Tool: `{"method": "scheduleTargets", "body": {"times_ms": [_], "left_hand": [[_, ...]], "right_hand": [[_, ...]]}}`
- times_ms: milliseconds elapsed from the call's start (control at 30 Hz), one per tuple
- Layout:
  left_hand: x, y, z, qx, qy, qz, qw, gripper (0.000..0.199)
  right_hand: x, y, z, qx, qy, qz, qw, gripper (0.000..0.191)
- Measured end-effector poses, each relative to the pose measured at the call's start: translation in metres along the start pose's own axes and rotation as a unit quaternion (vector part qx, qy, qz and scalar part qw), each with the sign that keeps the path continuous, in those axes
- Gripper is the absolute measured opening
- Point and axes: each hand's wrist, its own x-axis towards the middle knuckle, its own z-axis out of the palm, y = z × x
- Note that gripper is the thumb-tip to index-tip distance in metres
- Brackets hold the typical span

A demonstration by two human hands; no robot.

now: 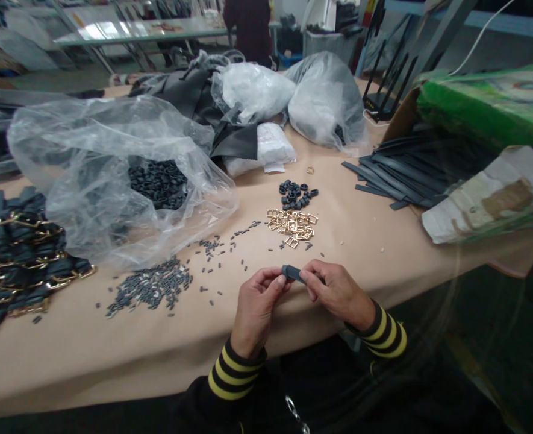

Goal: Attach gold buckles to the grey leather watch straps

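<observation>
Over the table's front edge, both my hands hold one dark grey strap (294, 273). My left hand (259, 304) pinches its left end, where a band seems to go around it, between thumb and fingers. My right hand (336, 289) grips the strap farther right, its remaining length hidden by the fingers. Just beyond my hands lies a heap of gold buckles (293, 224), with a small cluster of dark loops (296, 194) behind it. To the left spreads a pile of small dark grey pieces (155, 283), some scattered toward the buckles.
An open clear plastic bag (90, 120) contains many dark loops. Finished-looking straps with gold buckles (17, 259) are heaped at far left. Dark strips (402, 169) stick out of a green-topped box (487, 102) at right. Stuffed bags (324, 102) stand behind; a person (248, 27) is farther back.
</observation>
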Motion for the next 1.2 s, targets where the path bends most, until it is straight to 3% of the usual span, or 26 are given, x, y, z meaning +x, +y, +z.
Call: {"method": "scheduleTargets", "body": {"times_ms": [100, 233, 467, 700, 867, 1033, 1200], "left_hand": [[-0.004, -0.004, 0.004, 0.082, 0.023, 0.056, 0.995, 0.018], [-0.008, -0.008, 0.007, 0.122, 0.028, 0.079, 0.989, 0.016], [-0.004, -0.011, 0.006, 0.105, 0.038, 0.055, 0.992, 0.018], [-0.002, -0.021, 0.005, 0.134, 0.048, 0.105, 0.984, 0.013], [-0.002, -0.025, 0.002, 0.187, 0.078, 0.173, 0.964, 0.013], [0.002, -0.018, 0.003, 0.089, 0.049, 0.115, 0.988, 0.018], [0.008, -0.012, 0.001, 0.004, -0.012, 0.056, 0.998, 0.018]], "right_hand": [[-0.002, -0.003, -0.003, -0.076, -0.007, 0.006, 0.997, 0.022], [-0.004, -0.009, -0.008, -0.175, -0.006, -0.011, 0.985, 0.020], [0.000, -0.009, -0.009, -0.167, -0.038, -0.085, 0.982, 0.019], [0.002, -0.009, 0.002, -0.294, -0.021, -0.029, 0.955, 0.022], [0.006, -0.002, 0.010, -0.163, -0.005, -0.016, 0.987, 0.023], [0.007, 0.003, 0.012, -0.055, 0.007, -0.028, 0.998, 0.026], [0.010, -0.001, 0.012, -0.059, 0.003, -0.037, 0.998, 0.024]]}}
